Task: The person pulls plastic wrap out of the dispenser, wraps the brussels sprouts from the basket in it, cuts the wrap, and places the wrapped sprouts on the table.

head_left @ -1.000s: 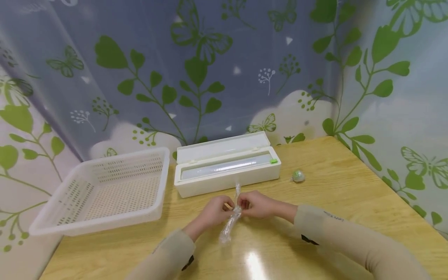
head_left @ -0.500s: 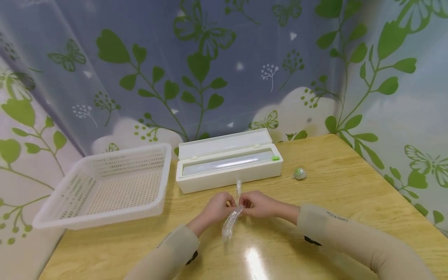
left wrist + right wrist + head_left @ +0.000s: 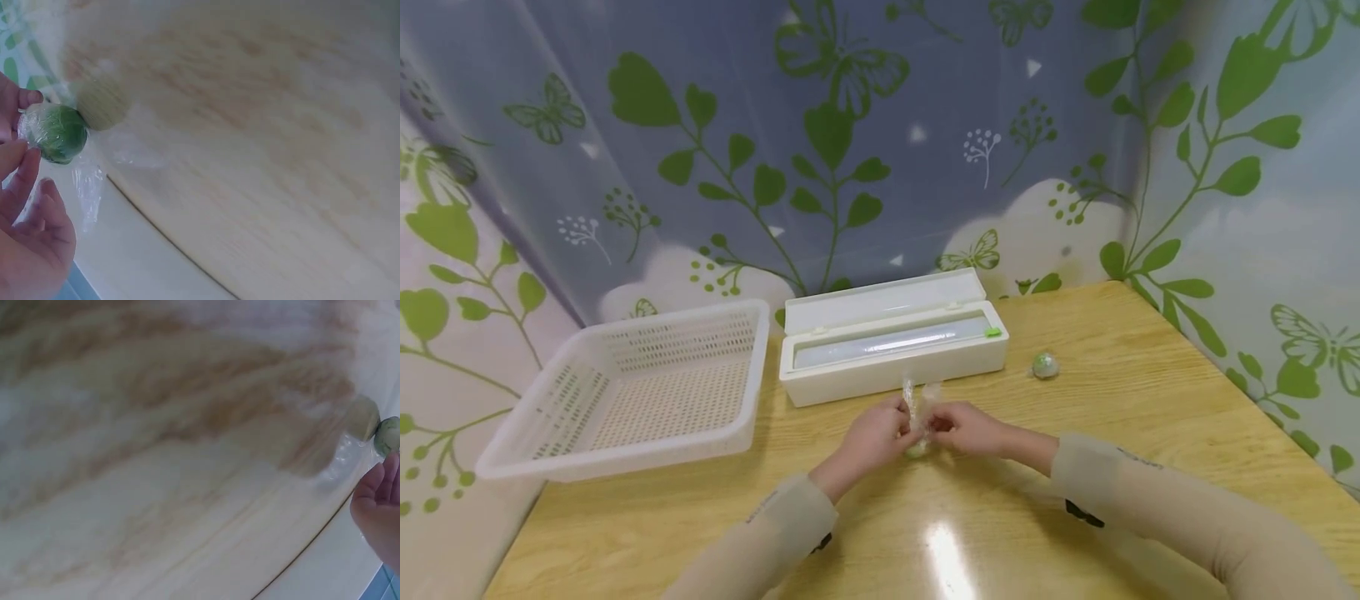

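A small round green vegetable [image 3: 59,134] is wrapped in clear plastic wrap. In the head view only a bit of the green vegetable [image 3: 916,451] shows below the fingers. My left hand [image 3: 877,433] pinches the plastic wrap [image 3: 909,398] from the left side. From the right, my right hand [image 3: 967,428] pinches it too, with a loose end standing up between the hands. The right wrist view catches the vegetable [image 3: 389,436] at its right edge, just beyond the fingertips. Exactly where each fingertip grips is partly hidden.
Behind the hands stands a white box [image 3: 891,373], lid up, with a film roll [image 3: 891,342] inside and a green slider [image 3: 992,332]. A white perforated basket [image 3: 625,462] is at left. Another wrapped green ball [image 3: 1045,365] lies right on the wooden table [image 3: 1112,400].
The twisted strand of plastic wrap that hung toward me is gone from below the hands. Some green now shows there, and a second loose end rises between the hands. The view shifts slightly.
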Demonstrator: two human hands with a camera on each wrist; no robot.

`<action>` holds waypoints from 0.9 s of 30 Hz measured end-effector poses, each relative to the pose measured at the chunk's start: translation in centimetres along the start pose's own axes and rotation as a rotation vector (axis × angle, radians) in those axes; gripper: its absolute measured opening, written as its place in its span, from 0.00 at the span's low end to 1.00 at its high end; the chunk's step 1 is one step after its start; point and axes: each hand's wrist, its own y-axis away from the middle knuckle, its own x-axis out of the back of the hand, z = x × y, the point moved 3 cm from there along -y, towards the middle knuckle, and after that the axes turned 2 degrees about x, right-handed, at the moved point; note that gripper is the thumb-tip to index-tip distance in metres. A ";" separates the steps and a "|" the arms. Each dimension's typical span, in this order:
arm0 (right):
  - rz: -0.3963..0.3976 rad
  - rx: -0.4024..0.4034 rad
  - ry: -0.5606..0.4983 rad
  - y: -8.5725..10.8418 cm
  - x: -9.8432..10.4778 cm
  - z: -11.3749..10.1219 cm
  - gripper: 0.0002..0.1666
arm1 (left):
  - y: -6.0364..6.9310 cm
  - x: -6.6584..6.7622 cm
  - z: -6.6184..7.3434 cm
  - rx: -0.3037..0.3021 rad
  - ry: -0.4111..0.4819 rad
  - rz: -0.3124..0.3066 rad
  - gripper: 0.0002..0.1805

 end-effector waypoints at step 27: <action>-0.031 0.000 0.086 -1.0 -0.7 -0.5 0.07 | 0.8 0.6 0.8 -0.016 -0.065 -0.106 0.13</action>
